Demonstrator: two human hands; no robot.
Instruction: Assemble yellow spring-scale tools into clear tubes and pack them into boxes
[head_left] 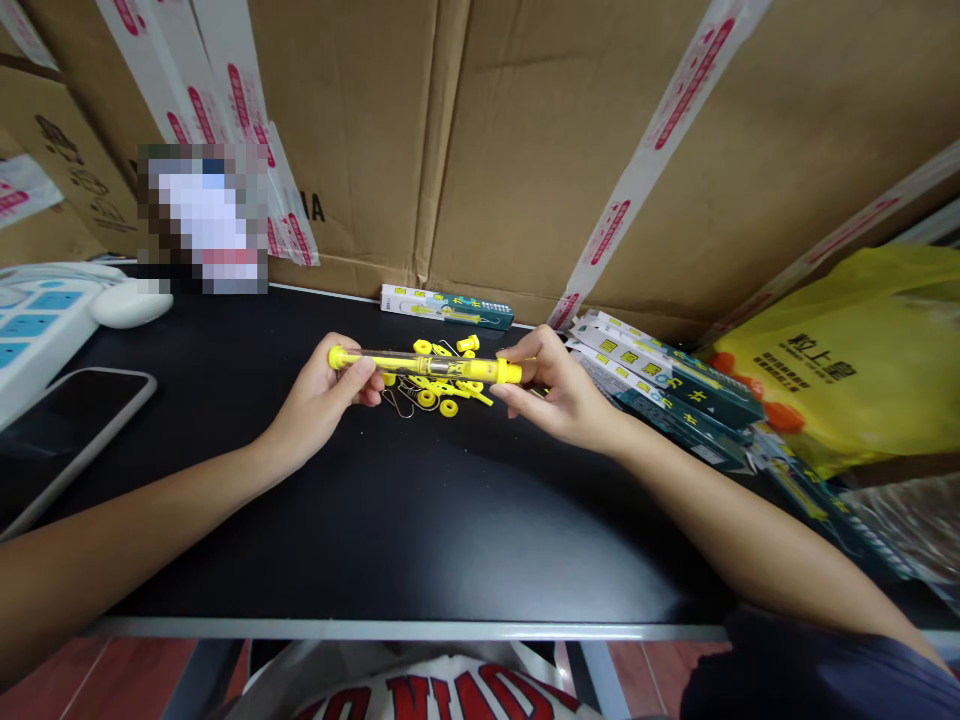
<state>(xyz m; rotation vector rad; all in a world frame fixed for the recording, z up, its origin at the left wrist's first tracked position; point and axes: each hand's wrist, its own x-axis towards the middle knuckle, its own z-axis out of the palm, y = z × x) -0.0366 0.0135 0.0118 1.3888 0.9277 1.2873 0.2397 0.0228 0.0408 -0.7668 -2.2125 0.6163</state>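
Observation:
I hold a slim clear tube with yellow ends [424, 366] level above the black table [390, 520]. My left hand [326, 400] pinches its left end near the yellow cap. My right hand [559, 395] grips the yellow collar at its right end. Under the tube lies a small heap of loose yellow parts and thin wire hooks [442, 395]. Both hands have their fingers closed round the tube.
A green and white packet [446, 305] lies at the back by the cardboard boxes [525, 150]. A stack of like packets [660, 385] and a yellow bag [855, 360] sit at right. A phone [75, 430], mouse [131, 303] and power strip [34, 330] lie left.

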